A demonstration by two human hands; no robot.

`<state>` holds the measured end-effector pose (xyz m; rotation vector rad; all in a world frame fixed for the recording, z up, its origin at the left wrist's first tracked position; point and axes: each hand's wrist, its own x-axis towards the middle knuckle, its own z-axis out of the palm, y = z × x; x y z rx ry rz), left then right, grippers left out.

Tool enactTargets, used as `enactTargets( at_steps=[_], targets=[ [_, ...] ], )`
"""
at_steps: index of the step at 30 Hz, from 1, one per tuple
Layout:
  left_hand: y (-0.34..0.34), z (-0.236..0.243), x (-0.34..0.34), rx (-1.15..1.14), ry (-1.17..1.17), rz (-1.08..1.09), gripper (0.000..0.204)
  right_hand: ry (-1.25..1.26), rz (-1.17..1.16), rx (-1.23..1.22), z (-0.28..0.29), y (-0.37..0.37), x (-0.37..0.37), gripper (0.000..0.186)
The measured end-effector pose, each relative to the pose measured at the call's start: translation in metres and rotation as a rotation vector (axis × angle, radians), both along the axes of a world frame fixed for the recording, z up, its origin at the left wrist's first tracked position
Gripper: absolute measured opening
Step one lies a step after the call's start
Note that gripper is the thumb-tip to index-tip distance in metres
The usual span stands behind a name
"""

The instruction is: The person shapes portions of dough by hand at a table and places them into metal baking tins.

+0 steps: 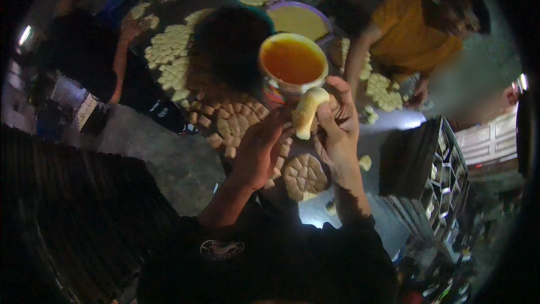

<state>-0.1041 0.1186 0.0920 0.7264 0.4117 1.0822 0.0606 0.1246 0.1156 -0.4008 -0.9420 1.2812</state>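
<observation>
In the middle, my right hand [343, 135] grips a pale yellow piece of dough [305, 115] between thumb and fingers. My left hand [253, 155] is raised beside it, thumb upward; its other fingers are mostly hidden, so its grip is unclear. Just beyond stands a round pot [292, 62] of orange-yellow liquid. Below my hands lie a scored round of tan dough [305, 177] and many small cut tan pieces [230, 124].
A purple-rimmed basin [298, 19], a dark round vessel [230, 39] and pale dough pieces [166, 62] lie beyond. A person in orange [410, 28] works at right, another in dark clothes [81, 50] at left. A slotted metal rack [436, 174] stands at lower right.
</observation>
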Motion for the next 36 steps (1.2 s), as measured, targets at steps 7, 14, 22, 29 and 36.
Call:
enactTargets(
  at_steps=[7, 14, 22, 29, 36],
  targets=[
    [-0.092, -0.005, 0.099, -0.383, -0.302, -0.241, 0.041, -0.138, -0.232, -0.002, -0.035, -0.149, 0.106, 0.029],
    [-0.177, 0.012, 0.166, 0.272, 0.179, -0.245, 0.043, -1.239, -0.966, 0.237, -0.008, -0.265, 0.151, 0.055],
    [-0.216, -0.007, 0.196, 0.306, 0.27, -0.181, 0.033, -1.108, -0.904, 0.212, -0.018, -0.315, 0.171, 0.025],
    [-0.207, -0.033, 0.175, 0.104, 0.383, -0.159, 0.02, -1.195, -0.796, 0.3, -0.017, -0.303, 0.154, 0.025],
    [-0.182, -0.042, 0.112, 0.275, 0.791, -0.189, 0.023, -1.129, -0.483, 0.043, -0.048, -0.268, 0.125, 0.02]
  ],
)
